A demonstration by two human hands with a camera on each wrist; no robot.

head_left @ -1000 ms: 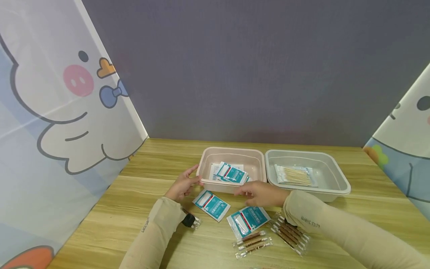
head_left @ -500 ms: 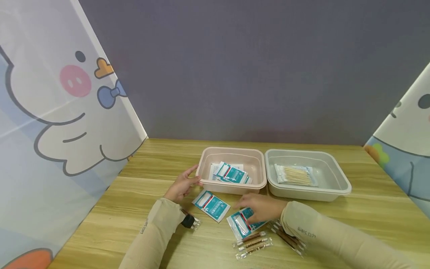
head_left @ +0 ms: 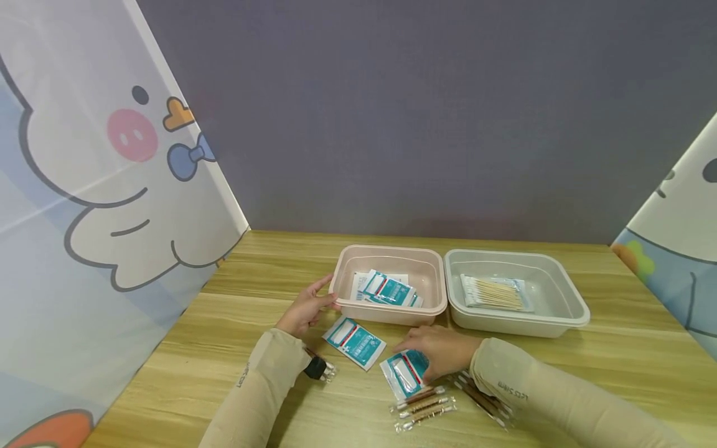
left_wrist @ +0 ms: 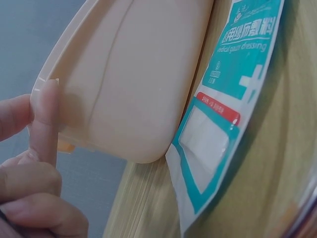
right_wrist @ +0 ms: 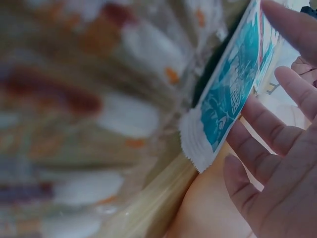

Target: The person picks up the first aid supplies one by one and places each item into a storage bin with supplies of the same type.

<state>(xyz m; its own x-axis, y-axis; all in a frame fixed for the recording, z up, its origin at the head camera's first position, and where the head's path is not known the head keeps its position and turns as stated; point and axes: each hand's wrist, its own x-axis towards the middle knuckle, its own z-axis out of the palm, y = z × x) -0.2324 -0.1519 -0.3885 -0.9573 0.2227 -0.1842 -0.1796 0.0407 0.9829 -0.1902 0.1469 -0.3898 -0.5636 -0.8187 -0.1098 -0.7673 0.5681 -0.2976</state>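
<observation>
The work looks partway along: several teal-and-white medical gauze dressing packets (head_left: pixel 392 290) overlap inside the pink plastic box (head_left: pixel 386 313), and a clear bag of wooden-stick cotton swabs (head_left: pixel 498 295) lies in the light-grey plastic box (head_left: pixel 515 324) just beside it. Out on the bench (head_left: pixel 173 381), one gauze packet (head_left: pixel 355 342) lies before the pink box and a second packet (head_left: pixel 402 374) under the right hand (head_left: pixel 444 348). Individually wrapped brown swabs (head_left: pixel 422 409) also remain outside both boxes, by that second packet and near each wrist. The left hand (head_left: pixel 305 310) pinches a rim corner of the pink box. The right hand's bent, separated fingers reach around the packet's edges; I cannot tell whether they grip it.
</observation>
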